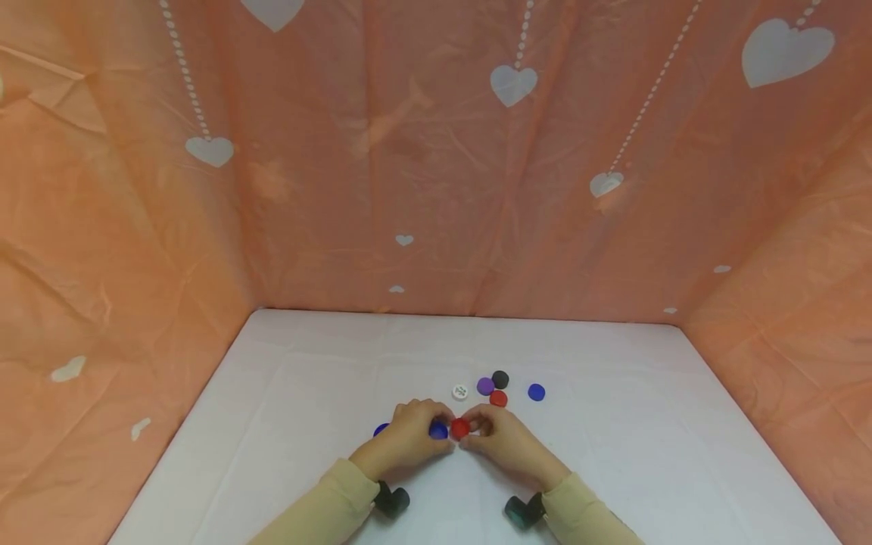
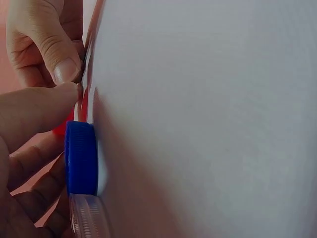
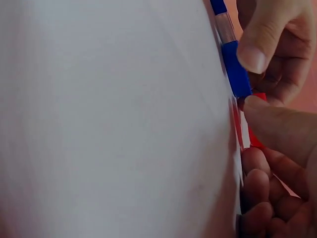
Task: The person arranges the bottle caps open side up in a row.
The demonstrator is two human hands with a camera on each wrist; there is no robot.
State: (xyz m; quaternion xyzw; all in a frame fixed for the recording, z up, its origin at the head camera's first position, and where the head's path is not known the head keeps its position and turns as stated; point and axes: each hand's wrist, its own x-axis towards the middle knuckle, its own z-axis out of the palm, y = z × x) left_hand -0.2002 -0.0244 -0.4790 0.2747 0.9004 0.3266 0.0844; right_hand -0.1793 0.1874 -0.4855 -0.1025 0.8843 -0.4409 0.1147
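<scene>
Left hand: the left hand (image 1: 417,431) bends its thumb and fingers round the blue cap (image 1: 438,431); how firmly they press, one cannot tell.
Right hand: the right hand (image 1: 500,439) holds the red cap (image 1: 459,429) between thumb and fingers, the thumb on the near side.
Between the hands: the two sets of fingertips come very close at the red cap; whether they touch cannot be told.
Row of caps: the red cap lies at the right end, just right of the blue cap; left of that a clear cap (image 2: 89,215) touches the blue cap, and an end blue cap (image 1: 381,430) shows beyond the left hand.
Far caps: past the hands lie a white cap (image 1: 459,392) with dark marks, then, slightly to its right, a purple cap (image 1: 485,386), a black cap (image 1: 500,379) and a second red cap (image 1: 499,398) grouped closely.
Far right cap: an outlying blue cap (image 1: 537,392) lies apart from that group.
Wrists: each has a dark device, the left device (image 1: 393,500) and the right device (image 1: 523,512), beside pale yellow sleeves (image 1: 327,503).
Surroundings: a white table (image 1: 613,393) carries the caps; orange cloth (image 1: 436,174) with pale hearts (image 1: 514,85) hangs behind and at both sides.
</scene>
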